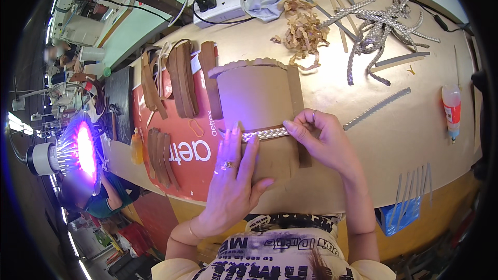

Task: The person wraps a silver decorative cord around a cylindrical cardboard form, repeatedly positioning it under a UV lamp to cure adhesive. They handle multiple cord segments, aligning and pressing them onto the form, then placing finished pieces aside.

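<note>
A silvery braided strap [267, 134] lies crosswise over a tan board or stacked sheets [254, 93] with a scalloped far edge. A thin brown strip shows along the braid's far side. My left hand [233, 176] rests with its fingers stretched out, the fingertips pressing around the braid's left end. The thumb of my right hand [324, 137] presses on the braid's right end, its fingers bent around there; the fingertips are partly hidden. Beneath the board's left side is a red printed sheet [181, 176].
Brown strap pieces [182, 80] lie at the left. Beyond the board are crumpled tan scraps [306, 31], a heap of silvery braids [381, 26] and a white power strip [220, 8]. A glue bottle [451, 109] lies right. A lit lamp [80, 148] hangs left; another person [106, 199] sits behind it.
</note>
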Available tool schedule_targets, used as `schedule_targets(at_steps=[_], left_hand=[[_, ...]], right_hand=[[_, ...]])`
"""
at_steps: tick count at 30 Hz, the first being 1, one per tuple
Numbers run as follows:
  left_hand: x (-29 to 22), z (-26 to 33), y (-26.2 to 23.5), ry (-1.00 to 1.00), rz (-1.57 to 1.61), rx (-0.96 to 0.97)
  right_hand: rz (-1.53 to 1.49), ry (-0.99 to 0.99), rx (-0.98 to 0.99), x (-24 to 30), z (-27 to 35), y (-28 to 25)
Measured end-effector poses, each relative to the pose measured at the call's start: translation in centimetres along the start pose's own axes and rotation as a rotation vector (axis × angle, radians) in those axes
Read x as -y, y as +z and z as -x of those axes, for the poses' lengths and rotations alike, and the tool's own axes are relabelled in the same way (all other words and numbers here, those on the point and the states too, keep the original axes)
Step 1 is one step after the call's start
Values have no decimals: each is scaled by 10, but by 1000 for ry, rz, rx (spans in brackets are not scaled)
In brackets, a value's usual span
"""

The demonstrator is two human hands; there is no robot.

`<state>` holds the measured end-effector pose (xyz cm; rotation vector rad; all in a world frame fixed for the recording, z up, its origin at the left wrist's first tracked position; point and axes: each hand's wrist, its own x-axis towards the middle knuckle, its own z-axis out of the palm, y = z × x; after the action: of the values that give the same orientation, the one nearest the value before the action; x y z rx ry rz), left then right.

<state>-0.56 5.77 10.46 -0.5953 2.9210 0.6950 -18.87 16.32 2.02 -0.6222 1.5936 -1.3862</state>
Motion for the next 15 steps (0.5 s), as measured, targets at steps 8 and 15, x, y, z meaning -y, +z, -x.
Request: schedule_targets(at_steps=[8,15], left_hand=[[-1,-1,0,6,-26,-4],[-1,0,0,0,-37,7]], right_hand=[[-62,28,-24,-6,0,6],[-176,43,-129,-8,5,22]])
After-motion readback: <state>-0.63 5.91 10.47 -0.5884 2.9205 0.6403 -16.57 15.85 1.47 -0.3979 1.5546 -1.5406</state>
